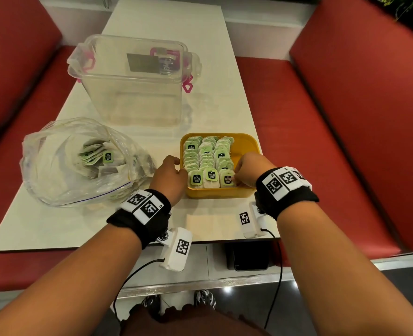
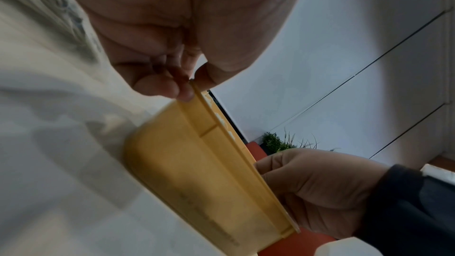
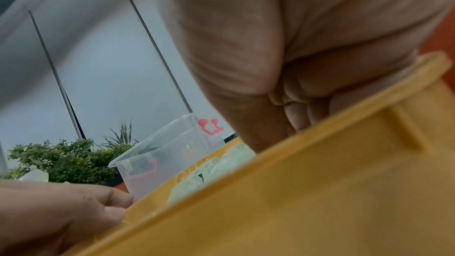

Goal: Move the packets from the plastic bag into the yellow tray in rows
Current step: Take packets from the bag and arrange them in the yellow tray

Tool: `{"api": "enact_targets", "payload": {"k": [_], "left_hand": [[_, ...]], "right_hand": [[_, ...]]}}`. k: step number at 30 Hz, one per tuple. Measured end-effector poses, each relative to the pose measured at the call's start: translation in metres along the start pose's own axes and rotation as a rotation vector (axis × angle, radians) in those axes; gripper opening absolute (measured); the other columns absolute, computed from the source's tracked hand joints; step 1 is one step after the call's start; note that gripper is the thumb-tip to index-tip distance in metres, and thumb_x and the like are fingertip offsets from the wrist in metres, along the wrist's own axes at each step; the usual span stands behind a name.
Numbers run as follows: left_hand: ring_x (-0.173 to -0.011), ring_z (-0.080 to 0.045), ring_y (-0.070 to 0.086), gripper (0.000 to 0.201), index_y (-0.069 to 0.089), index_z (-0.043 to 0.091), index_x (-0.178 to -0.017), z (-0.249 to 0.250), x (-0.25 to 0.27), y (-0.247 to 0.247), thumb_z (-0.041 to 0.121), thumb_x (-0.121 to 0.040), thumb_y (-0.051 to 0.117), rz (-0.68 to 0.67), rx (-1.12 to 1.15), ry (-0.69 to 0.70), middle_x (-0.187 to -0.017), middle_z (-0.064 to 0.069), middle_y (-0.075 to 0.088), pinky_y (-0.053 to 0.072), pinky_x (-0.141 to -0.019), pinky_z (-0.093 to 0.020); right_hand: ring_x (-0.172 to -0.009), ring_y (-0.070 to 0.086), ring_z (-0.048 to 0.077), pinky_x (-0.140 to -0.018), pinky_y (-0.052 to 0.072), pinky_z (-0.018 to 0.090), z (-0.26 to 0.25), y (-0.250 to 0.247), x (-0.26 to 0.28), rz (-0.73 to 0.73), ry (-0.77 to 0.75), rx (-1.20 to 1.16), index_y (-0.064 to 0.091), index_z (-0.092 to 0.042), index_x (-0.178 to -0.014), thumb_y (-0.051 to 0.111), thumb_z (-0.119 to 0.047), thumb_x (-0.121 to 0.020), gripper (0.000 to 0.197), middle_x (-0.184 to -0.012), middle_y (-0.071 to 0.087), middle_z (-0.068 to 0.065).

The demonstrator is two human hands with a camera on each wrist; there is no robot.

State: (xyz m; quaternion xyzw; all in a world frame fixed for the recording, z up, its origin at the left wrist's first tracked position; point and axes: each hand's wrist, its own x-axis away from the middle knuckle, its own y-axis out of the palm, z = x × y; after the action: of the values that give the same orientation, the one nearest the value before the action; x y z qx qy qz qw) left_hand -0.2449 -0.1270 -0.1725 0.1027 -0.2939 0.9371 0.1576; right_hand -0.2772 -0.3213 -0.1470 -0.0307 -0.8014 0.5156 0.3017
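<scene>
Packets (image 1: 211,175) beside the right hand (image 1: 247,169) fingers could topple if nudged; those fingers seemingly pinched one, while the left hand (image 1: 169,177) pinched the yellow tray (image 1: 245,144) rim.

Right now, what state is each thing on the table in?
yellow tray: three packet rows, right side bare
plastic bag: open, packets left inside
clear container: lid off, looks empty
left hand: pinches tray rim
right hand: fingers curled at the third row's front packet
</scene>
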Motion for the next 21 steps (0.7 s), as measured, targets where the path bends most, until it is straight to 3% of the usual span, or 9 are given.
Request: {"api": "enact_targets", "payload": {"k": [2,6,11,15,17,19,21], "left_hand": [[-0.083,-0.032,0.064,0.034,0.043,0.011,-0.13,0.0,0.0,0.001,0.02,-0.097,0.043,0.001,-0.002,0.001,-0.088,-0.009,0.061,0.054,-0.077,-0.045],[-0.083,-0.03,0.063,0.034,0.043,0.011,-0.129,-0.001,0.0,0.0,0.02,-0.097,0.043,0.008,-0.009,0.005,-0.092,-0.01,0.063,0.053,-0.073,-0.04],[-0.083,-0.03,0.063,0.034,0.045,0.011,-0.128,-0.002,-0.003,0.001,0.02,-0.096,0.044,0.014,-0.013,0.001,-0.101,-0.014,0.064,0.053,-0.072,-0.04],[-0.091,-0.032,0.06,0.036,0.047,0.01,-0.129,-0.002,-0.005,0.0,0.026,-0.096,0.048,0.054,-0.057,0.037,-0.116,-0.023,0.059,0.042,-0.071,-0.032],[-0.098,-0.028,0.054,0.039,0.047,0.011,-0.129,0.003,-0.001,-0.004,0.029,-0.096,0.05,0.089,-0.109,0.074,-0.119,-0.021,0.055,0.037,-0.078,-0.029],[-0.101,-0.024,0.05,0.038,0.047,0.012,-0.129,0.013,0.007,-0.011,0.031,-0.097,0.051,0.116,-0.155,0.141,-0.122,-0.016,0.048,0.032,-0.081,-0.024],[-0.092,-0.02,0.051,0.033,0.052,0.014,-0.124,0.028,0.016,-0.022,0.032,-0.097,0.051,0.158,-0.185,0.232,-0.12,-0.01,0.044,0.031,-0.078,-0.022]], "right_hand": [[-0.092,0.067,0.029,-0.082,0.056,0.037,0.0,0.001,0.0,0.015,-0.001,-0.006,0.067,-0.003,-0.099,0.067,-0.017,-0.085,0.02,-0.098,0.069,0.014],[-0.085,0.062,0.027,-0.068,0.047,0.03,0.001,0.001,0.001,0.053,0.003,0.004,0.068,-0.003,-0.096,0.06,-0.021,-0.089,0.021,-0.093,0.067,0.013],[-0.079,0.062,0.028,-0.061,0.044,0.027,0.0,0.004,0.002,0.029,-0.007,-0.041,0.067,-0.004,-0.09,0.056,-0.019,-0.09,0.018,-0.092,0.069,0.015],[-0.075,0.062,0.027,-0.058,0.046,0.026,-0.001,-0.001,0.007,0.049,-0.028,-0.054,0.065,-0.004,-0.085,0.057,-0.025,-0.09,0.023,-0.085,0.067,0.014],[-0.071,0.061,0.025,-0.06,0.046,0.026,-0.004,-0.006,0.012,0.071,-0.057,-0.043,0.061,-0.007,-0.074,0.056,-0.027,-0.092,0.028,-0.075,0.063,0.011],[-0.06,0.051,0.02,-0.051,0.036,0.022,-0.011,-0.015,0.019,0.123,-0.097,-0.005,0.047,-0.013,-0.06,0.054,-0.029,-0.094,0.038,-0.063,0.051,0.005],[-0.07,0.054,0.023,-0.054,0.035,0.024,-0.024,-0.023,0.023,0.194,-0.149,0.044,0.055,-0.011,-0.067,0.053,-0.035,-0.094,0.036,-0.07,0.055,0.005]]}}
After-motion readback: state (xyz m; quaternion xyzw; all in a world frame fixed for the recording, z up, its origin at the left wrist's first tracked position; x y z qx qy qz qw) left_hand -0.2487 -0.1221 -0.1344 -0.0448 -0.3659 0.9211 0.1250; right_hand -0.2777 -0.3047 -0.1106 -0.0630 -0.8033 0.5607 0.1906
